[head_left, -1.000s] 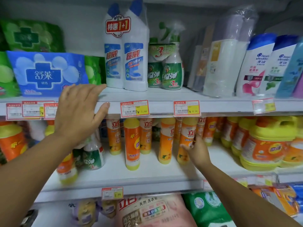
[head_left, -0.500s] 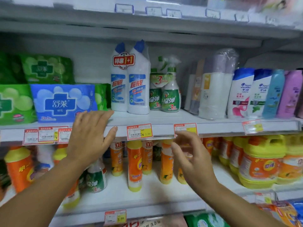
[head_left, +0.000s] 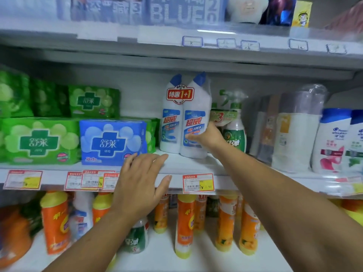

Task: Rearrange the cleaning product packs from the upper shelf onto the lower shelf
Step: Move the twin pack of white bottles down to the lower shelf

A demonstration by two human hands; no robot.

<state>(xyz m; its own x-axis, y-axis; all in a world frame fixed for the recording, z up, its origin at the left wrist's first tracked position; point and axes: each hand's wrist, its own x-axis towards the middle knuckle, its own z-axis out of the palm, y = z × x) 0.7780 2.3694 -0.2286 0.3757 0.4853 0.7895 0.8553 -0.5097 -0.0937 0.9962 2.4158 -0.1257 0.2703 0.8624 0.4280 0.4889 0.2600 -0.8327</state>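
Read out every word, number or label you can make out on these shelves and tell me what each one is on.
"特惠 1+1": red badge on the twin pack of white cleaner bottles.
"超威": both bottles' blue labels.
"舒莱": blue pack and green pack.
"15+5": blue pack's lower corner.
"BLUE": blurred pack on the top shelf.
"¥ 7.90": price tag, roughly.
"3": green spray bottle pack.
Other tags and shampoo bottles: too blurred.
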